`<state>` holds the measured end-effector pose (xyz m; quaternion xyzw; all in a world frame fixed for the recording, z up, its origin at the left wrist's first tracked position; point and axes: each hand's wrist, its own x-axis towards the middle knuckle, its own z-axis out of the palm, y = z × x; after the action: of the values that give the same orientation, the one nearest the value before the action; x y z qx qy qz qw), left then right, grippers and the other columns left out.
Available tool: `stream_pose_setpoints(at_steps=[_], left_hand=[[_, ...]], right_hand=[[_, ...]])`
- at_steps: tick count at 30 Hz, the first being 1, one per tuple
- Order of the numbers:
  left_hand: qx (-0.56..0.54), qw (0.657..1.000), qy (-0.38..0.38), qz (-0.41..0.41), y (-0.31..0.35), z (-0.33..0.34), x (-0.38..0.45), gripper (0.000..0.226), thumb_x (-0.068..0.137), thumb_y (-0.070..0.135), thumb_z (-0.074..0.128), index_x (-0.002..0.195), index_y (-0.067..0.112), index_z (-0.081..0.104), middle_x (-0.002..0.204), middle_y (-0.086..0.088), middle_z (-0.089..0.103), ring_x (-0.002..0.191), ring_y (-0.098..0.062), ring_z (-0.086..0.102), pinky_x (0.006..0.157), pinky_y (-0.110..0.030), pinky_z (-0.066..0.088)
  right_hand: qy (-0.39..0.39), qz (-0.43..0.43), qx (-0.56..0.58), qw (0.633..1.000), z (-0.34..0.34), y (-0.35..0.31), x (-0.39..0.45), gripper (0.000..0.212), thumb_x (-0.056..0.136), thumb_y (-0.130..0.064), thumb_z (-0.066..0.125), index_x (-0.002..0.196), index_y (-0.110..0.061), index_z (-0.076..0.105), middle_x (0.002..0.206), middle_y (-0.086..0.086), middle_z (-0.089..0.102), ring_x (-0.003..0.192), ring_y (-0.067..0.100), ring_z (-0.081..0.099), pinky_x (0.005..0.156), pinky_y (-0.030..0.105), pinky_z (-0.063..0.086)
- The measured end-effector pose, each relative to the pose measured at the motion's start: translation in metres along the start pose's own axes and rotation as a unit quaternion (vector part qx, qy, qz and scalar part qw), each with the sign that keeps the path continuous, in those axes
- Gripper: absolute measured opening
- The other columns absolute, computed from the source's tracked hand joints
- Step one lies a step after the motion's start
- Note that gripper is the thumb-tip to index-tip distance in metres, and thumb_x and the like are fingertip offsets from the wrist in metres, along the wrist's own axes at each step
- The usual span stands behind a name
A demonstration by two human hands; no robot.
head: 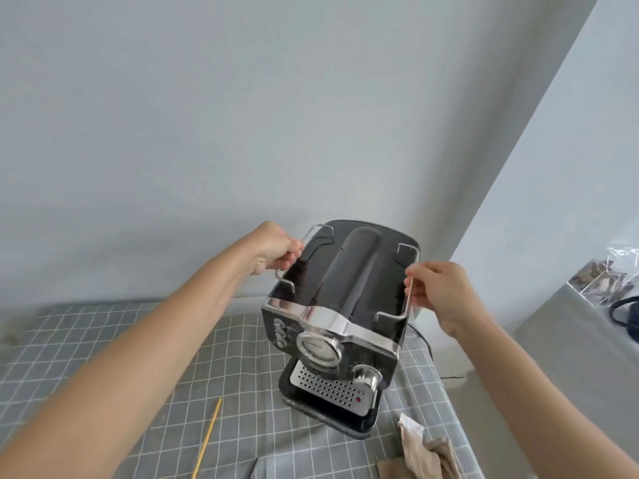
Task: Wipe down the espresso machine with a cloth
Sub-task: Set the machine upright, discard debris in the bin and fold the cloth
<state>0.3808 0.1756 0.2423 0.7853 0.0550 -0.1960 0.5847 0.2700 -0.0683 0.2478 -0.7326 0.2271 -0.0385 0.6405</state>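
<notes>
The espresso machine (340,323) is black with chrome trim, a round gauge on its front and a perforated metal drip tray below. It stands upright. The beige cloth (428,451) lies crumpled near the machine's front right corner.

— How many machines have you got in front of you?

— One espresso machine (340,316), black with chrome trim. It has one round gauge (318,348) on its front and one perforated drip tray (328,388) at its base.

— And the wire rails on top?

— Two. My left hand (276,250) pinches one rail (304,252); my right hand (441,293) pinches the other (411,288).

— Cloths?

— One beige cloth (428,451), crumpled on the checked tablecloth (103,340).

— Anything else countable?

— One thin yellow stick (207,437) lying near the machine. One clear plastic bag (608,274) off to the right; what it holds is too blurred to count.
</notes>
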Motion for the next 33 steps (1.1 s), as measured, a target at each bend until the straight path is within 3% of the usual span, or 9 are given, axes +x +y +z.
stream_pose_setpoints(at_steps=[5, 9, 14, 21, 33], left_hand=[[-0.086, 0.996, 0.002, -0.019, 0.007, 0.009, -0.021, 0.014, 0.095, -0.004, 0.047, 0.083, -0.001, 0.054, 0.070, -0.014, 0.055, 0.048, -0.015, 0.060, 0.041, -0.023, 0.053], [-0.118, 0.992, 0.035, -0.027, -0.002, 0.020, -0.023, 0.011, 0.097, -0.003, 0.044, 0.088, -0.001, 0.050, 0.071, -0.014, 0.053, 0.058, -0.020, 0.062, 0.043, -0.026, 0.055], [-0.134, 0.989, 0.056, -0.035, -0.017, 0.030, -0.024, 0.011, 0.098, 0.000, 0.044, 0.087, 0.000, 0.049, 0.072, -0.012, 0.051, 0.041, -0.012, 0.063, 0.045, -0.027, 0.056], [-0.131, 0.988, 0.060, -0.045, -0.031, 0.034, -0.030, 0.005, 0.098, 0.000, 0.044, 0.097, -0.002, 0.048, 0.074, -0.013, 0.051, 0.043, -0.012, 0.065, 0.045, -0.026, 0.056], [-0.105, 0.992, 0.051, -0.048, -0.050, 0.038, -0.024, 0.006, 0.098, 0.003, 0.046, 0.096, -0.001, 0.050, 0.077, -0.012, 0.053, 0.048, -0.013, 0.066, 0.048, -0.027, 0.057]], right_hand=[[-0.018, -0.024, -0.086, 0.996, -0.007, -0.018, 0.053, 0.025, 0.091, 0.000, 0.053, 0.068, -0.005, 0.059, 0.059, 0.007, 0.050, 0.046, 0.014, 0.044, 0.036, 0.015, 0.037], [-0.039, -0.048, -0.143, 0.988, -0.001, -0.021, 0.083, 0.027, 0.090, -0.002, 0.052, 0.065, -0.007, 0.060, 0.059, 0.006, 0.051, 0.047, 0.015, 0.044, 0.042, 0.020, 0.036], [-0.056, -0.059, -0.187, 0.979, 0.006, -0.006, 0.102, 0.029, 0.090, -0.002, 0.049, 0.064, -0.007, 0.060, 0.059, 0.005, 0.051, 0.048, 0.016, 0.043, 0.048, 0.025, 0.036], [-0.066, -0.065, -0.204, 0.975, 0.011, 0.017, 0.106, 0.030, 0.091, -0.003, 0.047, 0.065, -0.006, 0.061, 0.058, 0.005, 0.052, 0.048, 0.017, 0.043, 0.048, 0.025, 0.036], [-0.066, -0.077, -0.207, 0.973, 0.009, 0.032, 0.098, 0.028, 0.093, -0.004, 0.046, 0.072, -0.003, 0.064, 0.060, 0.004, 0.053, 0.049, 0.014, 0.044, 0.048, 0.021, 0.040]])
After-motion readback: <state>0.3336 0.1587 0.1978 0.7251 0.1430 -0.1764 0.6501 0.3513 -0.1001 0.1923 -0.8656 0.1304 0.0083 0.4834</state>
